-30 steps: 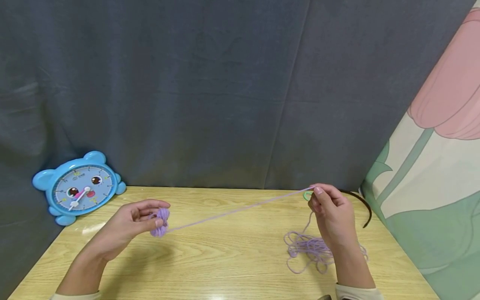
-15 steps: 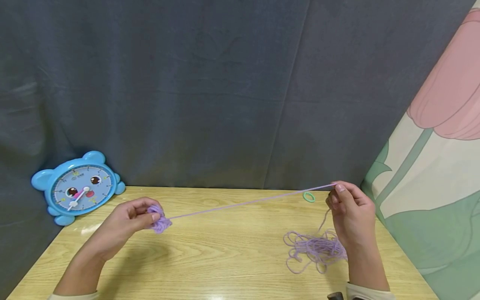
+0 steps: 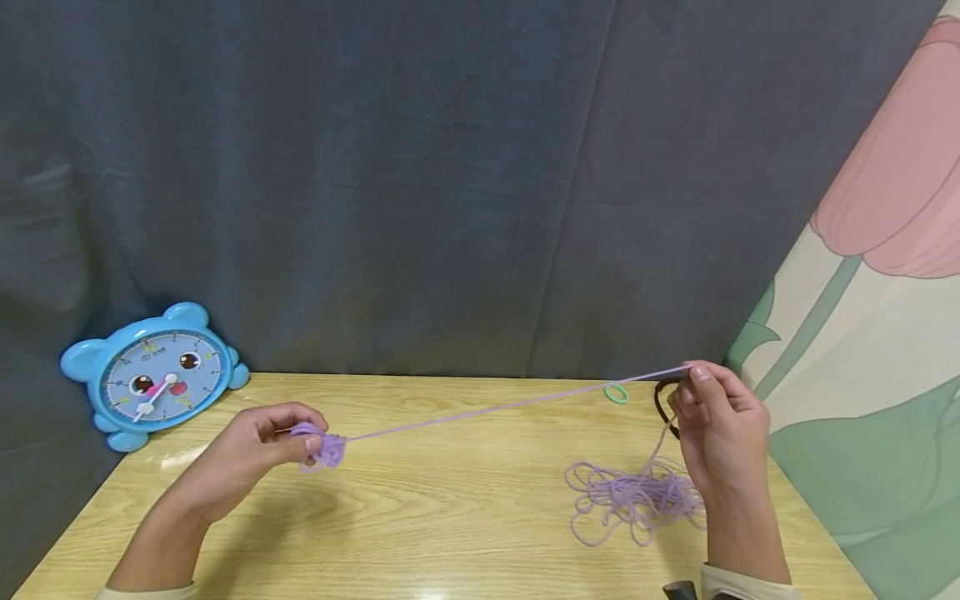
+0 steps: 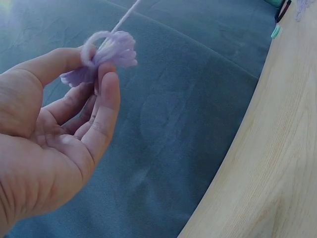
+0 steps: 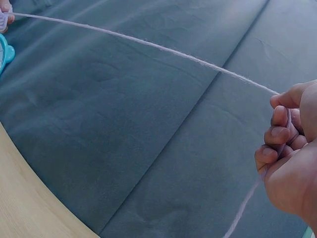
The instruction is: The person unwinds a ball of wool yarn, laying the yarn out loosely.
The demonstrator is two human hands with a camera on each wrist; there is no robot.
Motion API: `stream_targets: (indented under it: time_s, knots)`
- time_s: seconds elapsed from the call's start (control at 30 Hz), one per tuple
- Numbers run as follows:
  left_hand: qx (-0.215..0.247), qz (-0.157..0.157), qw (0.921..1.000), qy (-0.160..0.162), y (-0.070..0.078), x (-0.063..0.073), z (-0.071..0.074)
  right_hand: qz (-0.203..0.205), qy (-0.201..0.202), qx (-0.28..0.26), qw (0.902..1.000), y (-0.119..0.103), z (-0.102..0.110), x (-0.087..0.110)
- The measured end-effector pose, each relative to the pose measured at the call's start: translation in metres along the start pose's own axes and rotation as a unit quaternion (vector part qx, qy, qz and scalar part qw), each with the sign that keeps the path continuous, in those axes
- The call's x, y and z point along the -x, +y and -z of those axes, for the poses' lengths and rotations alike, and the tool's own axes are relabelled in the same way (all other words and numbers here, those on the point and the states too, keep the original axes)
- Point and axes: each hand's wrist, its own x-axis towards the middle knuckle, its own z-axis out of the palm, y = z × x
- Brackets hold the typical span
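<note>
My left hand (image 3: 258, 450) pinches a small bundle of wound purple yarn (image 4: 116, 47) between thumb and fingers, above the left part of the table. From the bundle a single strand of yarn (image 3: 480, 412) stretches taut, rising to the right. Its other end is pinched by the thumb and index finger of my right hand (image 3: 723, 429), whose other fingers curl in; the strand passes through them in the right wrist view. Below that hand the yarn hangs down to a loose tangled heap of purple yarn (image 3: 630, 496) on the table, partly hidden behind the wrist.
On the wooden table (image 3: 450, 525), a blue bear-shaped clock (image 3: 165, 375) leans at the back left. A green ring (image 3: 617, 394) lies near the back edge. Behind the right hand shows a black band (image 3: 662, 404), partly covered. A dark curtain (image 3: 375, 208) closes off the back.
My right hand has moved to the right, drawing out a longer length of strand. The left hand has stayed nearly in place, while the bundle in it has turned. The green ring has come into view.
</note>
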Motion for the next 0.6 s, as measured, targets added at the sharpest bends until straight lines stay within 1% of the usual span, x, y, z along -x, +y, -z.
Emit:
stream_targets:
  time_s: [0.17, 0.27, 0.4, 0.6]
  knots:
    - [0.004, -0.002, 1.0, -0.007, 0.0004, -0.0014, 0.0003, 0.004, 0.009, -0.023, 0.9997, -0.0003, 0.0003, -0.0006]
    - [0.002, 0.009, 1.0, -0.002, 0.0008, -0.0024, 0.0002, 0.005, 0.017, -0.034, 0.9993, -0.0013, 0.0007, -0.0007]
    - [-0.014, 0.029, 0.9994, 0.011, 0.001, -0.0021, 0.0008, 0.005, 0.03, -0.028, 0.9991, -0.0029, 0.0013, -0.0009]
    - [-0.033, 0.03, 0.9987, 0.024, -0.0003, -0.0005, 0.0024, 0.013, 0.03, -0.023, 0.9992, -0.0039, 0.0021, -0.0007]
